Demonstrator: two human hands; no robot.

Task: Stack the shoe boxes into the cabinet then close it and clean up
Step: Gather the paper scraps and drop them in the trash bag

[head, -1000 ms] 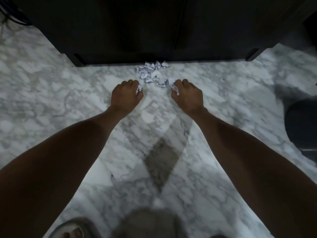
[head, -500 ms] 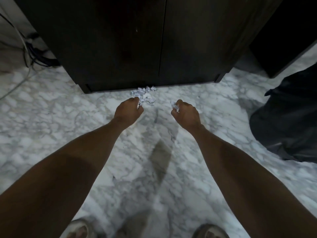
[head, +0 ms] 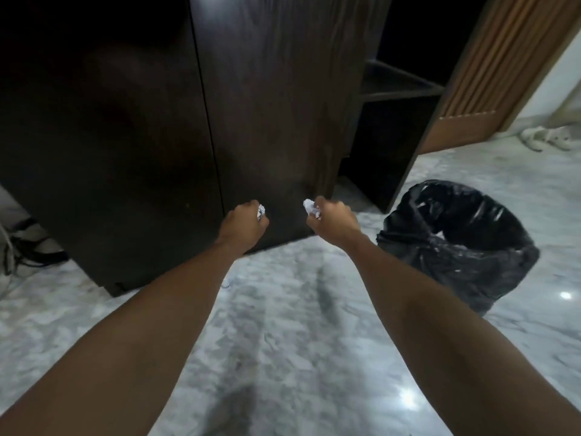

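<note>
Both hands, left [head: 243,223] and right [head: 333,223], grip crumpled paper [head: 311,208].

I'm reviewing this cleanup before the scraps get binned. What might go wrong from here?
1. Paper scraps stick out of the right hand's grip; the left hand's paper scraps also peek out. Loose bits may drop on the marble floor.
2. The bin sits off to the right, beyond both hands, and its black liner looks slack, so a tossed piece may miss or catch on the folds.
</note>
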